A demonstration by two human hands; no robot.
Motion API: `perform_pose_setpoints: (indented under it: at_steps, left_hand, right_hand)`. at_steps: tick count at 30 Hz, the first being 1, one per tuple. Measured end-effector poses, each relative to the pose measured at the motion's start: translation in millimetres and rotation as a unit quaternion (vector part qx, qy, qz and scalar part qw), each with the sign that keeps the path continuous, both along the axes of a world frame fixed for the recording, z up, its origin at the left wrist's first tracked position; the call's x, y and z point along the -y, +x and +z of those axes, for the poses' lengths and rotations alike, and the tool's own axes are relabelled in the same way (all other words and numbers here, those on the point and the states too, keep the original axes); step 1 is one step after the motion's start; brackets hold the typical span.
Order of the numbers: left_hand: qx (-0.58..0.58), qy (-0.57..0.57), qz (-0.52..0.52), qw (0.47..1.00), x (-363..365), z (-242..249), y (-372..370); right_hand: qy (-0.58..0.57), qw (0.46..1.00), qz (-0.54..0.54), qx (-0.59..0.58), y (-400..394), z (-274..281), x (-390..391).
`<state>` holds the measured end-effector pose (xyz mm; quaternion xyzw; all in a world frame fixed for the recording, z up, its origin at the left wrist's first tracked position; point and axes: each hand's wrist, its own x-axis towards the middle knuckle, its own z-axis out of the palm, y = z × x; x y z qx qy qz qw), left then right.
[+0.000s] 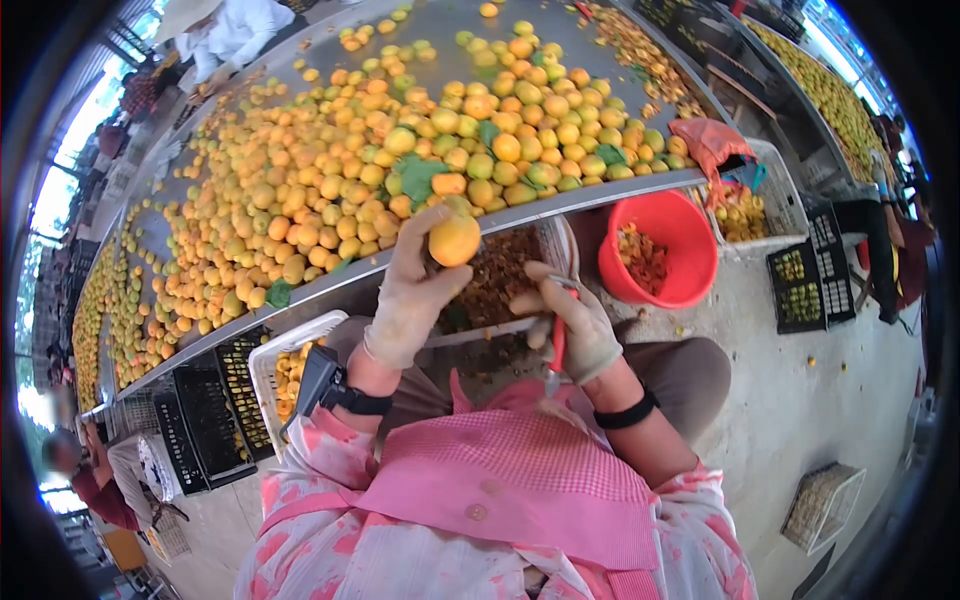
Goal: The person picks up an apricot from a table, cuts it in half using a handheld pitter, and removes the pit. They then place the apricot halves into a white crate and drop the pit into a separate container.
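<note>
My left hand [415, 290], in a pale glove, holds an orange-yellow apricot [455, 241] between thumb and fingers, just in front of the metal table's edge. My right hand [572, 325], also gloved, is closed around a red-handled pliers-like tool [558, 345]; its metal end points down toward my lap, and its exact kind is partly hidden by my fingers. The hands are apart. Beyond them, a large heap of apricots [330, 180] with some green leaves covers much of the metal table [560, 205]. Between and below my hands is a container of dark brown scraps [500, 275].
A red bucket [697, 245] with orange fruit pieces stands at the right. Beside it, a white crate [785, 190] holds cut fruit, with a pink bag [712, 140] at its edge. A white crate [262, 375] and black crates [195, 410] stand left. Other people work around.
</note>
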<state>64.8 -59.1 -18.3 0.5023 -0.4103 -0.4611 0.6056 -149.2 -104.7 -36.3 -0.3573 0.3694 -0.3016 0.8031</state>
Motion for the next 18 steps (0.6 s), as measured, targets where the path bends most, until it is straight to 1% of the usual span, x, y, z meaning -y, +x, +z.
perform_pose_setpoints:
  at_steps: [2, 3, 4, 5, 6, 7, 8, 10, 11, 13, 14, 16, 17, 18]
  left_hand:
    - [-0.003, -0.028, -0.06, 0.998, -13.3, 3.2, -22.4]
    - [-0.01, -0.047, -0.084, 0.995, -16.7, -13.7, -24.8]
    - [-0.016, -0.043, -0.088, 0.995, -20.7, -14.0, -30.8]
    - [-0.049, -0.043, -0.099, 0.993, -23.8, -11.1, -36.9]
    - [-0.081, -0.043, -0.109, 0.99, -27.0, -5.2, -43.3]
    - [-0.111, -0.045, -0.047, 0.992, -31.7, 8.5, -56.9]
    - [-0.113, -0.046, -0.046, 0.991, -33.4, 7.3, -55.4]
    - [-0.15, 0.024, -0.128, 0.98, -35.5, 5.5, -48.2]
    - [-0.151, 0.024, -0.125, 0.98, -37.6, 6.4, -48.5]
    - [-0.155, 0.048, -0.165, 0.973, -40.9, 10.6, -49.5]
    - [-0.156, 0.048, -0.163, 0.973, -41.9, 11.8, -49.6]
    - [-0.089, 0.044, -0.155, 0.983, -43.0, 12.1, -48.4]
    - [-0.091, 0.046, -0.153, 0.983, -43.3, 10.6, -47.7]
    - [-0.067, 0.036, -0.151, 0.986, -43.4, 8.8, -46.9]
  right_hand:
    - [-0.009, 1.0, 0.002, 0.03, 4.1, 14.5, -5.3]
    - [-0.014, 1.0, 0.015, 0.023, 5.4, 17.9, -7.9]
    - [-0.021, 0.999, 0.028, 0.017, 4.9, 19.8, -11.5]
    - [-0.019, 0.999, 0.025, 0.012, 2.8, 21.3, -15.7]
    - [-0.048, 0.999, 0.016, 0.01, 1.3, 22.6, -19.3]
    - [-0.076, 0.997, 0.011, 0.008, -0.5, 24.3, -22.3]
    - [-0.076, 0.997, 0.013, 0.006, -3.5, 29.3, -24.6]
    - [-0.131, 0.99, 0.027, -0.038, -9.5, 39.7, -29.5]
    - [-0.131, 0.99, 0.03, -0.038, -9.3, 39.7, -32.3]
    - [-0.17, 0.985, 0.011, -0.001, -8.6, 39.7, -36.9]
    - [-0.169, 0.986, 0.013, -0.002, -10.7, 38.3, -39.3]
    - [-0.153, 0.988, 0.013, 0.008, -16.9, 33.8, -43.6]
    - [-0.151, 0.988, 0.014, 0.007, -18.7, 33.4, -45.2]
    - [-0.191, 0.982, 0.008, -0.005, -20.3, 33.3, -46.8]
